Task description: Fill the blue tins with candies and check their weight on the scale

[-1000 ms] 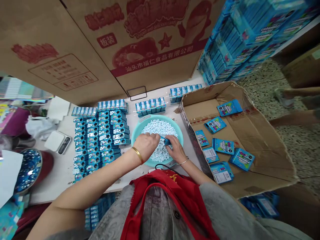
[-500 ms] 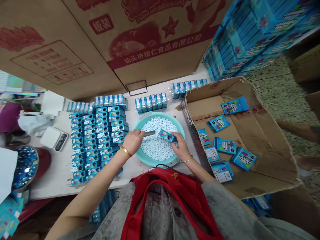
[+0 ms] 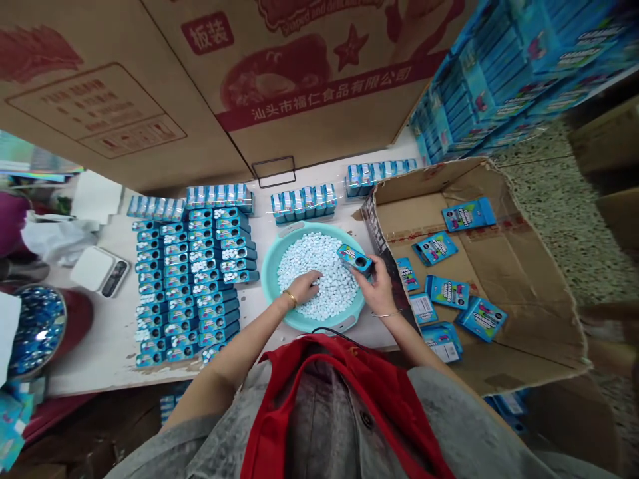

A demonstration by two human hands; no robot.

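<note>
A teal basin (image 3: 270, 265) full of small white candies (image 3: 319, 263) stands on the white table in front of me. My left hand (image 3: 303, 287) lies in the pile, fingers curled down into the candies. My right hand (image 3: 378, 286) is at the basin's right rim and grips a small blue box (image 3: 354, 258), held tilted above the candies with its dark open end toward the right.
Rows of small blue boxes (image 3: 192, 279) cover the table on the left, with more (image 3: 302, 202) along the back. An open cardboard carton (image 3: 519, 266) with flat blue packs (image 3: 447, 291) lies at right. A small scale (image 3: 100, 271) sits at far left. Large cartons (image 3: 249, 80) stand behind.
My left hand has dropped from the basin's left rim into the candies, and the grey piece it held no longer shows. My right hand has carried the blue box toward the right rim.
</note>
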